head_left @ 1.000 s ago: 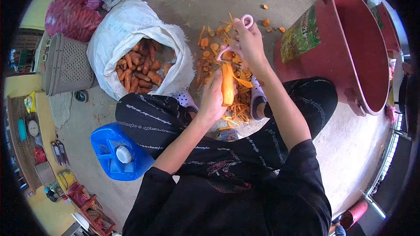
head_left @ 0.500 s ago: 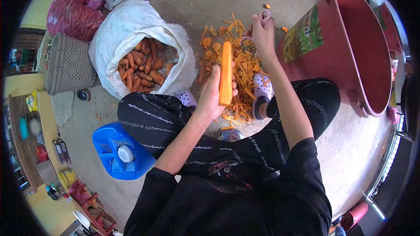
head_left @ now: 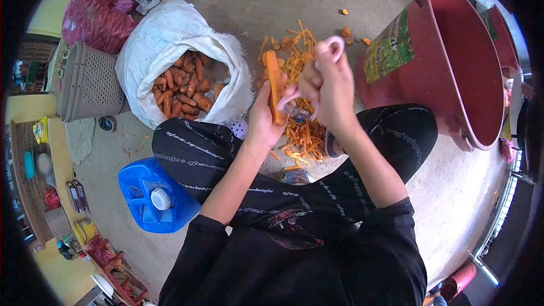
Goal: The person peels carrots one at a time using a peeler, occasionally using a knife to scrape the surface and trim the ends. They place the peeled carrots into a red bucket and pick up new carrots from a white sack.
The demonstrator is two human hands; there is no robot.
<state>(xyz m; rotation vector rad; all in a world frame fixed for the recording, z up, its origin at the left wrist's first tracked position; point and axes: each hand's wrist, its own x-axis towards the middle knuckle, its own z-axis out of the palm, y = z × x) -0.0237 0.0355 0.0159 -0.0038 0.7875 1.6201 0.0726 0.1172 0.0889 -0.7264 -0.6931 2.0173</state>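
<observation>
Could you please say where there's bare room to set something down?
The floor looks bare right of the right knee, this side of the red tub, and, beyond the peelings, alongside the white sack; scraps dot the tub's side. Peelings crowd beneath the right hand.

Carrots (head_left: 181,88) are sitting in the sack (head_left: 153,39), basket (head_left: 96,82) standing left of it. Peelings (head_left: 306,139) are lying on the floor (head_left: 272,0), between sack and tub (head_left: 416,85). Jug (head_left: 144,212) is standing left of the legs (head_left: 385,144).

Grey concrete floor (head_left: 255,1); yellow wall (head_left: 31,111), far left; metal grille (head_left: 500,211), right; floor brighter rightward.
</observation>
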